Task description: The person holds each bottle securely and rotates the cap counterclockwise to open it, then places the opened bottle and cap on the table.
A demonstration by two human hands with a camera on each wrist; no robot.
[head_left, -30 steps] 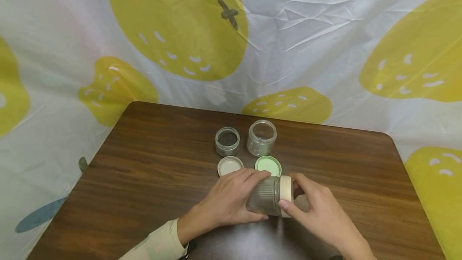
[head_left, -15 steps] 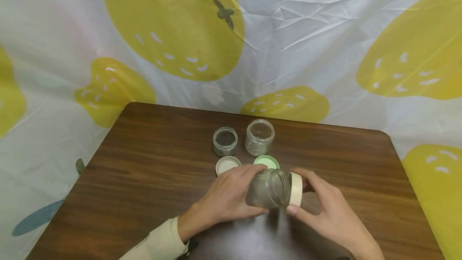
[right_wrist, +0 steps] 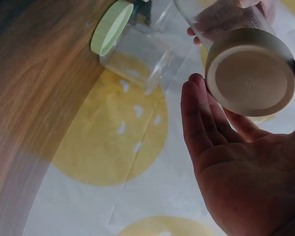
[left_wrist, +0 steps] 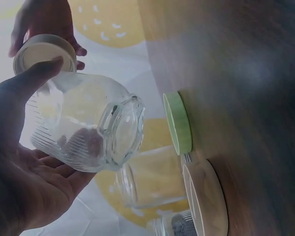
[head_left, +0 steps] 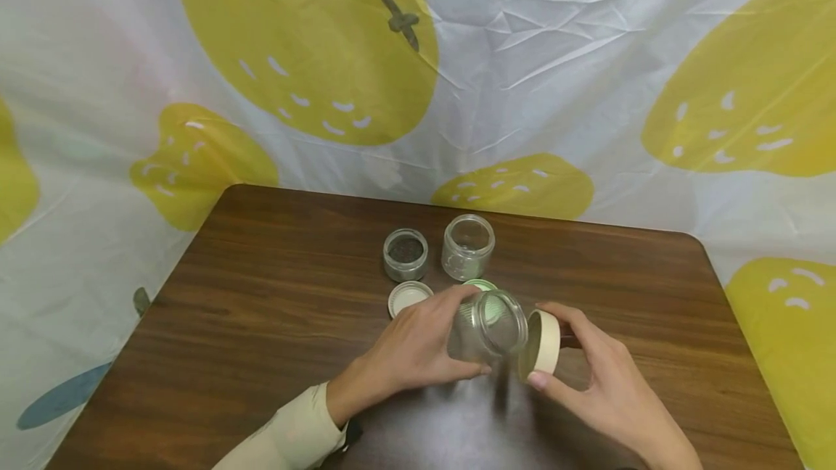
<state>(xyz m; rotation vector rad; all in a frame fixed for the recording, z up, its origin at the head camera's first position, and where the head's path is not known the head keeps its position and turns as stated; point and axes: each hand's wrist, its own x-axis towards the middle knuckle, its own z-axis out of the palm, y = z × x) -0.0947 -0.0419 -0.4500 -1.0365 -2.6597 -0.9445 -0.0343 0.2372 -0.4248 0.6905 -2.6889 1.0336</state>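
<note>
My left hand [head_left: 414,343] grips a clear ribbed jar [head_left: 462,336] above the table, tilted with its mouth toward the right. Nothing shows inside the jar [left_wrist: 78,128] in the left wrist view. A cream lid [head_left: 550,343] is pinched between the thumb and fingers of my right hand [head_left: 604,383]. The lid is off the jar, just right of its mouth. In the right wrist view the flat outer face of the lid [right_wrist: 250,81] faces the camera. Behind the jar, a green lid [head_left: 480,285] is partly hidden on the table.
A small jar with dark contents [head_left: 405,256] and a larger clear jar [head_left: 468,246] stand uncapped toward the back of the wooden table [head_left: 294,252]. A beige lid [head_left: 408,297] lies in front of the small jar. A patterned cloth [head_left: 470,93] hangs behind the table.
The cream lid came off the jar and moved right in my right hand. My left hand turned the jar so its mouth faces more toward the camera.
</note>
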